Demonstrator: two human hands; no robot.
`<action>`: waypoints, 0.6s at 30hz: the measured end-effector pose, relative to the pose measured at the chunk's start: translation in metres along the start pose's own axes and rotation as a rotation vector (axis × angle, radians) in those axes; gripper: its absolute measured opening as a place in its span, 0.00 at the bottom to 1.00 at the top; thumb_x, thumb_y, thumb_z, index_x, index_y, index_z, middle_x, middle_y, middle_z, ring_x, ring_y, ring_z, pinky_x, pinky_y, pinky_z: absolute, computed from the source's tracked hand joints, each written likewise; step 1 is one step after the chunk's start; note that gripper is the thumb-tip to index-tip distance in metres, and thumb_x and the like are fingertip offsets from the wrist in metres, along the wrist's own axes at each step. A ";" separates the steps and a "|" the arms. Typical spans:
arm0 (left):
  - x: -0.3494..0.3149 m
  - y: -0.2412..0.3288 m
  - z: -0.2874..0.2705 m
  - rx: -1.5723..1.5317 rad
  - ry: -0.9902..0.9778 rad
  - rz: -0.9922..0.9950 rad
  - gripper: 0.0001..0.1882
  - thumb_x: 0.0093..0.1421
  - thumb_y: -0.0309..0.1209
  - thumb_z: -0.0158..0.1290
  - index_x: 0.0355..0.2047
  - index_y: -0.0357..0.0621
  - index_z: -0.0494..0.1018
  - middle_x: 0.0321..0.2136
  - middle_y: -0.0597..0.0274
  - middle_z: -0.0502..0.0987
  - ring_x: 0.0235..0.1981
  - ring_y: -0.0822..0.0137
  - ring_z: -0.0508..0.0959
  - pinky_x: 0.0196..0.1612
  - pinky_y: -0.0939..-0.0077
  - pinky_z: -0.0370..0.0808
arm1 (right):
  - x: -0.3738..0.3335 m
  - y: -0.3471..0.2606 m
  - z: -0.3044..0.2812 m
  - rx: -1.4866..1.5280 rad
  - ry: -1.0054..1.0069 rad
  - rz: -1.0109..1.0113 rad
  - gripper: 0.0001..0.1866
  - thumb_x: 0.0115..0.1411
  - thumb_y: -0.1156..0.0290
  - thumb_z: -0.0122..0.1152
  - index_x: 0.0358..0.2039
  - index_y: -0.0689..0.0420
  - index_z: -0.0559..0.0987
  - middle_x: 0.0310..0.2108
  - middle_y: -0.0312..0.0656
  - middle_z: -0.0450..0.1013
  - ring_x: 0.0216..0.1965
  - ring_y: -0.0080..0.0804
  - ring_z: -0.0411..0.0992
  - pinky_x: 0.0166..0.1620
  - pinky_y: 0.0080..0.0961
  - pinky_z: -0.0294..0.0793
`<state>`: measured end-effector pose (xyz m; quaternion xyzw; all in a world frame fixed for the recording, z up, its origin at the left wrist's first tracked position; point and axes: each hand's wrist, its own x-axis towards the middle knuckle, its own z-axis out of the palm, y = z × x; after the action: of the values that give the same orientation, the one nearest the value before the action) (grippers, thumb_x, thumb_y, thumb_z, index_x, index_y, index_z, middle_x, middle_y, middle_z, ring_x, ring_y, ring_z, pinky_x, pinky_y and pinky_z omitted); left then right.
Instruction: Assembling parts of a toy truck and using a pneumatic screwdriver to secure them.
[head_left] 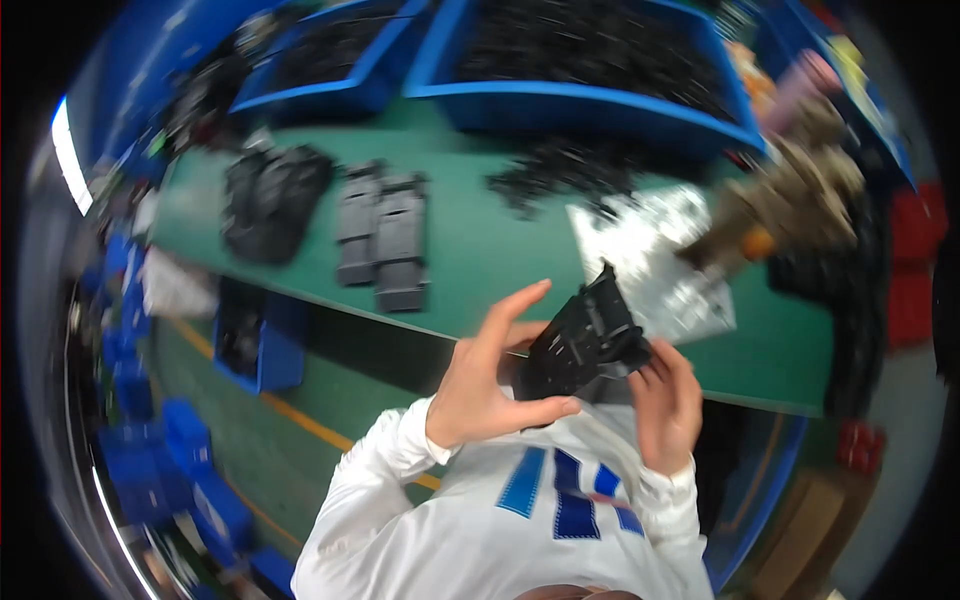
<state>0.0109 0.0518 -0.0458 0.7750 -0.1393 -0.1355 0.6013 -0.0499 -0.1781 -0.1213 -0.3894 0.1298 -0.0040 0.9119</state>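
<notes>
Both hands are up in front of the person's chest, sharing one black plastic part (585, 340). The left hand (490, 375) grasps it from the near side, thumb pressed under its lower edge and fingers stretched up along its left face; the right hand (668, 400) grips its right end with curled fingers. The part sits tilted, just short of the edge of the green table (480, 250). On that table I count two grey moulded pieces (385, 240) lying side by side, one dark heap of black parts (270, 200) to their left, one loose scatter of small black bits (560, 170) further back, and one clear plastic bag (650, 260) beyond the hands. Two blue bins (560, 100) full of black parts stand along the far edge. Below the table, a smaller blue crate (260, 350) rests on a green floor with a yellow line (300, 420), and more blue crates (160, 470) are stacked to the left.
</notes>
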 end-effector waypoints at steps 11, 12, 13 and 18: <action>0.027 -0.060 -0.292 1.172 1.083 -0.051 0.36 0.46 0.48 0.66 0.52 0.42 0.71 0.41 0.44 0.80 0.42 0.47 0.81 0.46 0.59 0.77 | -0.006 -0.012 -0.025 -0.114 -0.011 -0.030 0.20 0.71 0.60 0.46 0.53 0.62 0.72 0.40 0.40 0.72 0.44 0.32 0.69 0.50 0.28 0.68; 0.030 -0.073 -0.318 1.219 1.074 -0.120 0.37 0.45 0.48 0.66 0.53 0.42 0.71 0.42 0.45 0.79 0.43 0.47 0.80 0.47 0.58 0.76 | -0.005 -0.011 -0.020 -0.122 0.017 -0.042 0.19 0.70 0.61 0.48 0.51 0.64 0.73 0.39 0.42 0.73 0.42 0.33 0.70 0.49 0.29 0.70; 0.030 -0.088 -0.343 1.271 1.036 -0.170 0.37 0.45 0.48 0.66 0.53 0.42 0.71 0.42 0.45 0.79 0.44 0.47 0.79 0.47 0.58 0.76 | -0.003 -0.011 -0.016 -0.129 0.042 -0.052 0.18 0.70 0.62 0.49 0.48 0.65 0.74 0.38 0.44 0.73 0.41 0.34 0.72 0.48 0.30 0.71; 0.041 -0.125 -0.394 1.259 0.921 -0.187 0.37 0.47 0.46 0.67 0.54 0.42 0.70 0.47 0.45 0.77 0.49 0.47 0.75 0.53 0.58 0.71 | 0.000 -0.005 -0.009 -0.152 0.043 -0.046 0.17 0.69 0.62 0.50 0.48 0.64 0.74 0.38 0.42 0.73 0.41 0.33 0.71 0.48 0.30 0.70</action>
<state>0.2046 0.4181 -0.0744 0.9566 0.1393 0.2539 0.0320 -0.0514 -0.1879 -0.1243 -0.4601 0.1403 -0.0236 0.8764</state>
